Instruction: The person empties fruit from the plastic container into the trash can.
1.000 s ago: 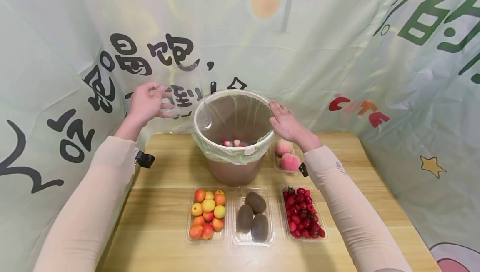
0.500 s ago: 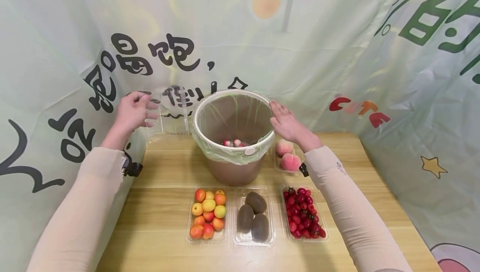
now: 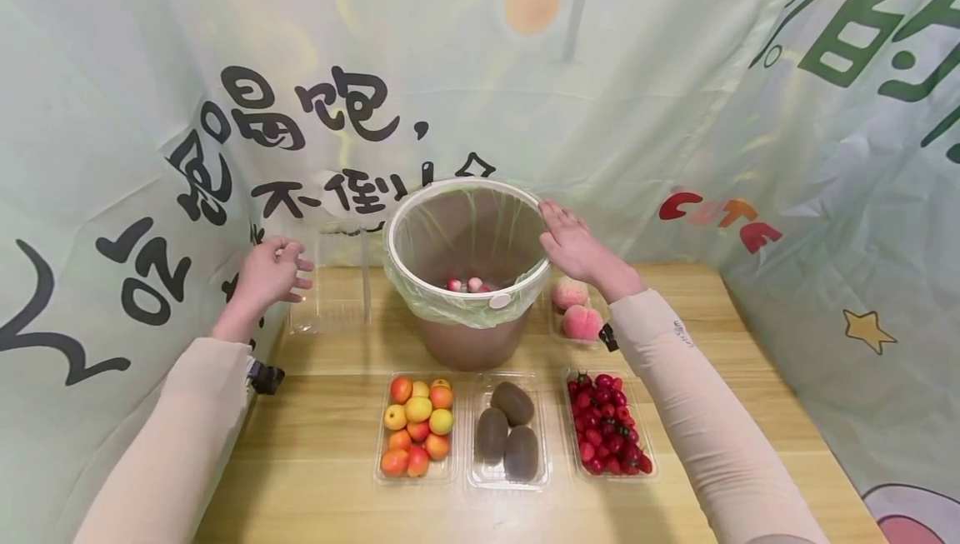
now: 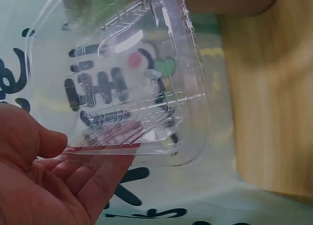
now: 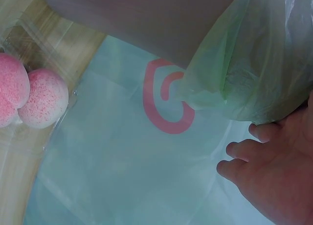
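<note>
My left hand (image 3: 272,273) pinches the edge of a clear plastic fruit box (image 4: 122,63) between thumb and fingers, left of the trash bin (image 3: 472,348). No fruit shows inside this box. The brown bin has a white rim and a pale green bag (image 3: 480,313) folded over it. Deep inside lie several small red-and-white pieces (image 3: 474,285). On the bin's right rim rests my right hand (image 3: 573,244), its fingers straight; in the right wrist view they lie against the bag's outside.
In front of the bin stand clear boxes of red-yellow fruit (image 3: 417,423), brown kiwis (image 3: 491,436) and small red fruit (image 3: 607,427). Pink peaches (image 3: 581,323) sit in a box behind my right forearm. Printed cloth (image 3: 637,111) walls the wooden table (image 3: 322,444) at the back and sides.
My left hand has moved left and then down with the clear box, away from the bin and lower toward the table. The right hand stays at the rim.
</note>
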`<state>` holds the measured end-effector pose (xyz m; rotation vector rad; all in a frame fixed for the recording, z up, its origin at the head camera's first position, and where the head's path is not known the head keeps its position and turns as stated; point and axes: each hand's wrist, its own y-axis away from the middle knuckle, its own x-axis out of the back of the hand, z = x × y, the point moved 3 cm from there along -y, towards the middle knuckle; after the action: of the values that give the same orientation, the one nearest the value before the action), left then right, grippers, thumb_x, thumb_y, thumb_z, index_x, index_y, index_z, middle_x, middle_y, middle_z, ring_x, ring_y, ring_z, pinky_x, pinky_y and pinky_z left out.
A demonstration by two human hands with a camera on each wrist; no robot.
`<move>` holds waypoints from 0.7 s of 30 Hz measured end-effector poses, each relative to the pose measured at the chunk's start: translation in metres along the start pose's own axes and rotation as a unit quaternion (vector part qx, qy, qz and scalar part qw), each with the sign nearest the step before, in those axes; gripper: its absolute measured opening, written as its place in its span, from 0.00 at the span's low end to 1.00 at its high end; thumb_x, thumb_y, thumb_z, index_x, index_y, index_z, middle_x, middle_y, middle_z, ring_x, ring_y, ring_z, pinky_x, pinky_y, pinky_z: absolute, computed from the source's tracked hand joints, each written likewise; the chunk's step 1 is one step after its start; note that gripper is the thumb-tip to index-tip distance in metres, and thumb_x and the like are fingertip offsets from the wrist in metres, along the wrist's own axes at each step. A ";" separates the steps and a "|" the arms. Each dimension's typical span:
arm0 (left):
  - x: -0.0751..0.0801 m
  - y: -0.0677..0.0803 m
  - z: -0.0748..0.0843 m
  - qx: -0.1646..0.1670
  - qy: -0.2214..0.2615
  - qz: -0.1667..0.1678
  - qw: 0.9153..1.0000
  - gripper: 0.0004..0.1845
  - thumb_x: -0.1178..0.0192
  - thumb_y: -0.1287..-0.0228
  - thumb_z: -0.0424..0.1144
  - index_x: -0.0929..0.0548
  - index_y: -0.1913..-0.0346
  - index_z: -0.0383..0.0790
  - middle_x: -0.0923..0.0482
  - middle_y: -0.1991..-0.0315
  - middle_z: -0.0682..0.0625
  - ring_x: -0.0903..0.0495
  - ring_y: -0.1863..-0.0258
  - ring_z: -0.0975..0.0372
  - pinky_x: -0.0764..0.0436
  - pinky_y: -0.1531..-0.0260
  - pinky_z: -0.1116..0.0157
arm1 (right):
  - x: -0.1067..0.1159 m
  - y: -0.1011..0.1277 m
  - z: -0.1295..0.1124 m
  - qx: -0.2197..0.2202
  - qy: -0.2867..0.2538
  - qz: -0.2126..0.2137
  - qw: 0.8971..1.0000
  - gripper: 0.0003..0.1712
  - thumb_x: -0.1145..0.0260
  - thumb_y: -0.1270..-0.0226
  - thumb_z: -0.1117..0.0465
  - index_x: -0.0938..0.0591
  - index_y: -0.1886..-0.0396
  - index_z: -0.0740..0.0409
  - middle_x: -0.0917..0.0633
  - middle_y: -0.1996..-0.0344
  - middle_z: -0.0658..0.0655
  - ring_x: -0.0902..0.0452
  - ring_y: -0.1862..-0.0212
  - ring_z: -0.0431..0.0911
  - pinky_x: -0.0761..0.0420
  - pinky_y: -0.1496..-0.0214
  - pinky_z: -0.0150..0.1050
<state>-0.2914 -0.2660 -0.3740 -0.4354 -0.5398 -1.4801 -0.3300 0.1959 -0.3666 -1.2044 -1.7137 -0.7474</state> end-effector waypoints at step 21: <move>-0.033 0.021 -0.072 0.060 -0.045 -0.043 0.996 0.20 0.61 0.14 0.42 0.26 0.42 0.27 0.16 0.46 0.27 0.11 0.68 0.57 0.09 0.69 0.54 | 0.001 0.001 -0.003 -0.002 0.002 -0.004 1.000 0.40 0.65 0.19 0.54 0.56 0.14 0.66 0.55 0.14 0.68 0.61 0.15 0.69 0.59 0.14 0.66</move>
<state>-0.2655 -0.2804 -0.4508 -0.3899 -0.7241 -1.5060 -0.3285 0.1944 -0.3649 -1.1978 -1.7163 -0.7578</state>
